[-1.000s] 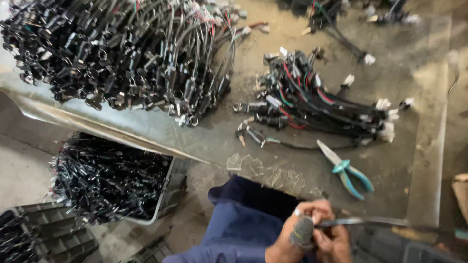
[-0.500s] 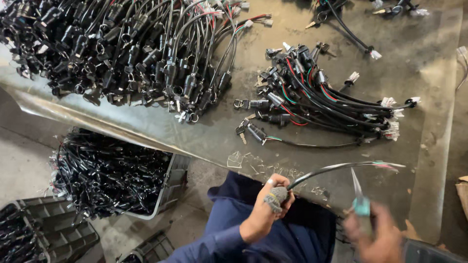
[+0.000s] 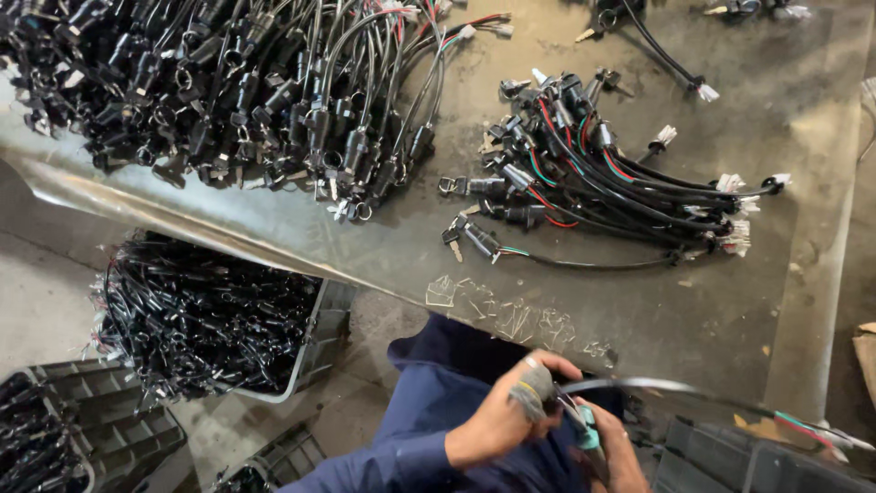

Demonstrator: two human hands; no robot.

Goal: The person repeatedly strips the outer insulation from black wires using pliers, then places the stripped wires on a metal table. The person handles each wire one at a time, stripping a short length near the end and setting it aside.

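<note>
The left hand (image 3: 511, 415) is closed around the grey end of a cable (image 3: 639, 385), down at six o'clock. The right hand (image 3: 613, 447) sits just beside it, fingers wrapped on blue-handled pliers (image 3: 589, 429). The cable runs off toward four o'clock. A small bunch of cables (image 3: 602, 173) lies on the table (image 3: 639, 310) at one o'clock. A big pile (image 3: 228, 82) sits at eleven. A crate (image 3: 324, 333) of cables stands at eight.

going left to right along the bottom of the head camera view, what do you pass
Grey crate → bin of black cables → blue sleeve → left hand gripping a cable end → right hand with teal-handled cutters → loose cable trailing right.
</note>
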